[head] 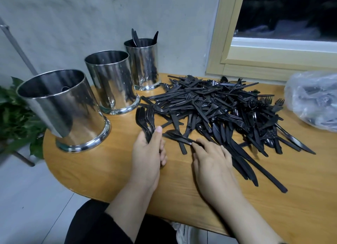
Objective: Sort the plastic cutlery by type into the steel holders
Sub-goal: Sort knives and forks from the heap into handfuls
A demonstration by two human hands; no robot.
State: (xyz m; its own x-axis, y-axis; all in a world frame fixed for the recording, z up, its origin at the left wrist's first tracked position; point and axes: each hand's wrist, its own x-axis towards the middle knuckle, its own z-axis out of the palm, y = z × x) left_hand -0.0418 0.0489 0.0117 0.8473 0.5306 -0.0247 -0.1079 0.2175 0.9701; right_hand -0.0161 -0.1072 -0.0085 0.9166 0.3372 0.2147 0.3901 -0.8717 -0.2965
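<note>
We saw the left hand gripping a small bunch of black plastic forks by the handles, thumb pressed across them and fingers curled round beneath. The bunch's long axis ran near to far, tines pointing away toward the far side and sticking out well beyond the thumb.

The right hand lay flat on the wooden bench with its fingers straight and relaxed, their tips touching the handle end of a black plastic fork at the near left edge of the pile. That fork lay crosswise, head to the left, handle to the right.

The pile of mixed black plastic cutlery spread right of both hands. Three shiny steel cylindrical holders stood in a line at the left: the near holder, the middle holder, and the far holder, which held a few black pieces upright.
</note>
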